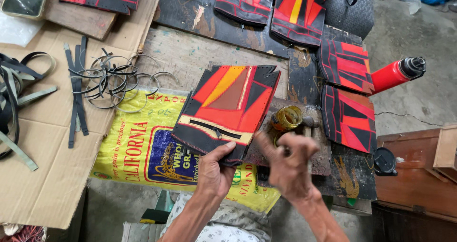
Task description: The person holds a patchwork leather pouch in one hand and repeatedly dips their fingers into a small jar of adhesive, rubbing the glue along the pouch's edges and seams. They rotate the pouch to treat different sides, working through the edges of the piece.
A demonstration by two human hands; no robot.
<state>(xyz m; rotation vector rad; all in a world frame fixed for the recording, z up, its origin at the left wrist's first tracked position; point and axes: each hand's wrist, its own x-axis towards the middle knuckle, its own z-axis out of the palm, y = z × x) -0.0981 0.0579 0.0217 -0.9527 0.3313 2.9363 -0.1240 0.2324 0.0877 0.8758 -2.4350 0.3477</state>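
Between the hands, just above the bench (190,56), a red, orange and black patchwork panel (228,106) is gripped at its lower edge by the left hand (216,170). The right hand (288,163) is blurred, fingers curled beside a glue jar (287,118); its hold I cannot tell. Likely gluing an edge; next needs steady placement. The panel's long axis tilts away rightward, zip nearest.

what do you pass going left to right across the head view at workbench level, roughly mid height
dark straps → metal rings → patchwork panel held by left hand → glue jar → red bottle
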